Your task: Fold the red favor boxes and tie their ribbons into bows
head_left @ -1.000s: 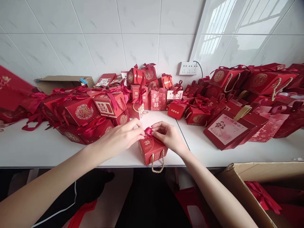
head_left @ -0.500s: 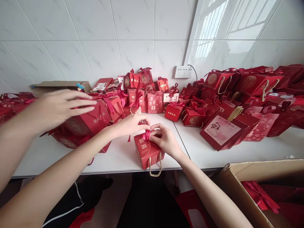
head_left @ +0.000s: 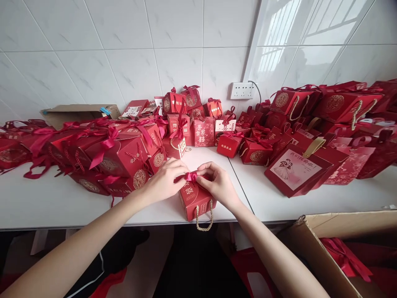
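A red gift box (head_left: 198,199) with gold lettering stands near the table's front edge, its gold rope handle (head_left: 204,227) drooping over that edge. On its top sits a dark red ribbon (head_left: 191,177) formed into a bow. My left hand (head_left: 167,178) pinches the ribbon from the left. From the right, my right hand (head_left: 217,184) grips it between thumb and fingers. Both hands are closed, close together just above the lid. The fingertips partly cover the ribbon's ends.
Piled red gift boxes (head_left: 124,155) fill the left, and more boxes (head_left: 338,105) are heaped at right. A bag with a couple's picture (head_left: 293,169) leans in front of them. An open carton (head_left: 328,256) stands at lower right. A power strip (head_left: 241,90) hangs on the wall.
My left hand has come down, and the ribbon now forms a small bow between both hands. Another person's hand and forearm at left have left the view.
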Tool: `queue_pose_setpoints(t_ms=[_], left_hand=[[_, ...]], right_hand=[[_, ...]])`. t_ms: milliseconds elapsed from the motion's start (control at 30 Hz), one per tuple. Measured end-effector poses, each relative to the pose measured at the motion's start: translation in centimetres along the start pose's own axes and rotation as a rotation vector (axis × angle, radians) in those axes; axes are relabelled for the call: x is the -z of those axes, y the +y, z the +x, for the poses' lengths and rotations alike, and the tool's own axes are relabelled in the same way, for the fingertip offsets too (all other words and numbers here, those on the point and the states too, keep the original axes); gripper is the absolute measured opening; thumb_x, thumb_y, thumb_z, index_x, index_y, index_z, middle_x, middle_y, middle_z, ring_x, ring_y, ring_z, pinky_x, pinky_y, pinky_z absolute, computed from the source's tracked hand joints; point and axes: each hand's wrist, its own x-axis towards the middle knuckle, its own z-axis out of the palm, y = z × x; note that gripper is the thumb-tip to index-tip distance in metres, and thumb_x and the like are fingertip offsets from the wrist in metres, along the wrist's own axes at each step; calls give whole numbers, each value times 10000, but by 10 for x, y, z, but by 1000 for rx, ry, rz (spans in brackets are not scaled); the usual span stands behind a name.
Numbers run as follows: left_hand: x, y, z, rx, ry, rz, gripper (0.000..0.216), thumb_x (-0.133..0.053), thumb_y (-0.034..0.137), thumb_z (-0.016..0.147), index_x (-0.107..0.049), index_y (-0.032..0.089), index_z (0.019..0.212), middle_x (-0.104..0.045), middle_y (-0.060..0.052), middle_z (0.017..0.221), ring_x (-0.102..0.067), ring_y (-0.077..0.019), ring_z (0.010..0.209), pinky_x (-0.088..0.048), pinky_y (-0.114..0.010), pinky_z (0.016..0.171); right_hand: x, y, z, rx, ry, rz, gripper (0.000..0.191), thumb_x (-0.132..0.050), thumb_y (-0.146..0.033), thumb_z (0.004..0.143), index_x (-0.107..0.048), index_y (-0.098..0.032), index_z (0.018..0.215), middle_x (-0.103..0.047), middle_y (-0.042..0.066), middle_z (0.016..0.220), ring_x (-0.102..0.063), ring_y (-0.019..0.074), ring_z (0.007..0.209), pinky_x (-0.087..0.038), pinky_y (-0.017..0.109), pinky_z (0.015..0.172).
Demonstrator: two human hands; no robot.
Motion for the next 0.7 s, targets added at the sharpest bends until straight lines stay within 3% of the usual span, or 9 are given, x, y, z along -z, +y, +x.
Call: queue_pose_setpoints(t_ms=[267,400,533,700], left_hand=[[-6,19,-9,179,23,-97,206,-504,355,832,-589,183,756,-611,-26,783,-544,-195,794,-403,-312,773],[-16,17,-9,273,77,-211,231,-488,351,842,-607,176,749,-605,-57,898,-541,-216,904,-393,-335,846],[-23,15,-9,342,90,-414,241,-500,349,831,-647,169,772,-599,-85,991,-523,-238,1011,-372,-363,930],[-28,13,-7,455,63,-833,224,-566,342,774,-663,142,801,-570,-96,1148,-506,-250,1099,-367,-361,967]], right_hand=[[0,0,-3,26,43,-12,179,-647,-299,723,-534,-196,816,-648,28,790,-626,151,761,-500,286,722],[-3,1,-6,57,73,-35,169,-633,-307,739,-531,-197,816,-629,25,782,-612,153,747,-492,284,711],[-2,0,-8,81,78,-98,140,-606,-301,766,-533,-200,830,-627,30,813,-607,157,743,-483,285,701],[1,-3,-8,104,45,-194,86,-555,-285,807,-536,-201,819,-626,26,821,-604,147,699,-476,280,669]])
